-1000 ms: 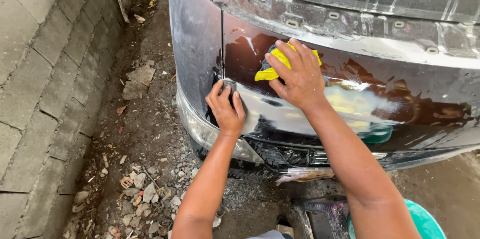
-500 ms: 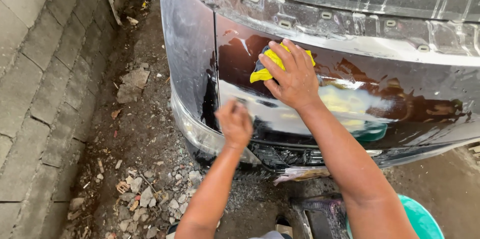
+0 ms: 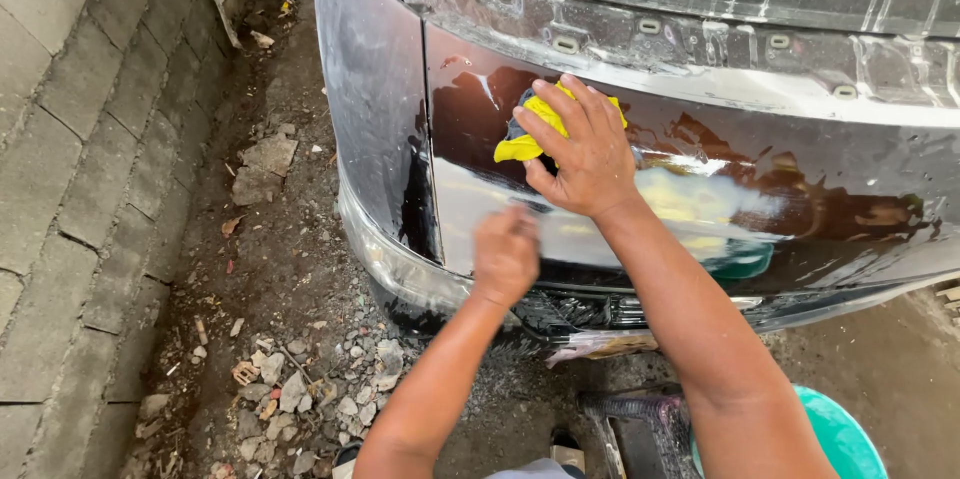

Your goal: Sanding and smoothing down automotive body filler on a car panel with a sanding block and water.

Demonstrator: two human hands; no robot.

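Two hands at a dark, wet car bumper (image 3: 700, 209), wash partly done.
Bumper panel glossy and wet; a pale soapy smear sits right of centre, streaks run on the glass above, and the left corner panel shows dull film, so judged about midway. Right hand (image 3: 585, 154) spread flat, fingers extended, pressing a yellow cloth (image 3: 520, 144) against the upper panel beside the seam. Left hand (image 3: 505, 254) loosely curled and blurred just below, at the panel's lower edge; cannot tell whether it holds anything. Teal bucket (image 3: 850, 439) at lower right.
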